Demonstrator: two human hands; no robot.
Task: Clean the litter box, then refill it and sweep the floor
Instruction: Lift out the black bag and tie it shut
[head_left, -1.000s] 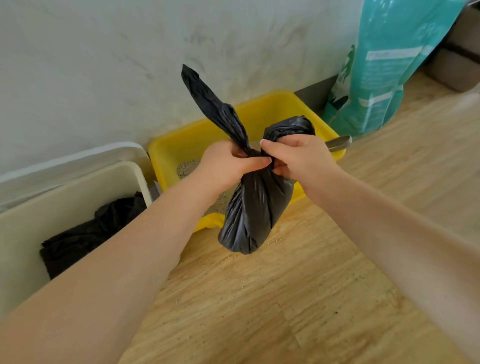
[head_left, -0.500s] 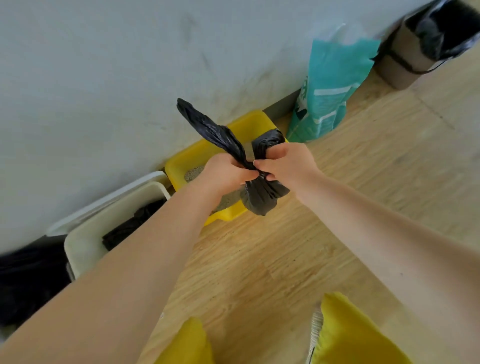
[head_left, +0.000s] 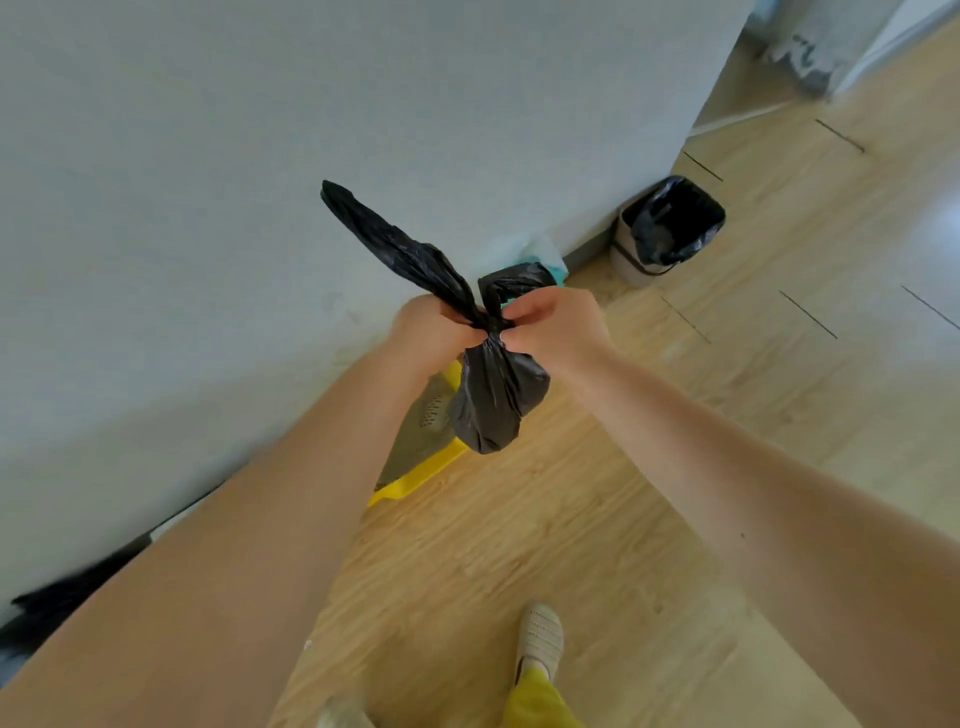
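Head view shows my black plastic bag (head_left: 493, 400) hanging in the air in front of me, crinkled and glossy, its lower part a full rounded bulge and its neck twisted thin. One long flattened tail of the plastic sticks up and to the left; a shorter bunched loop stands up just behind my right knuckles. My left hand (head_left: 434, 332) is clenched round the base of the long tail, and my right hand (head_left: 558, 325) pinches the twisted neck from the other side, so the fingers (head_left: 519, 312) of both hands meet at the knot, with the bulge hanging below them. Beneath and behind the bag lies the yellow litter box (head_left: 415, 478), hard smooth plastic, mostly hidden by my left forearm and the bag; grey litter shows inside. It sits on the pale wood-grain floor (head_left: 519, 545) against a white wall (head_left: 208, 208). Further right along the wall stands a small bin (head_left: 667, 231) with a black liner. My beige slipper (head_left: 540, 636) shows near the bottom edge.
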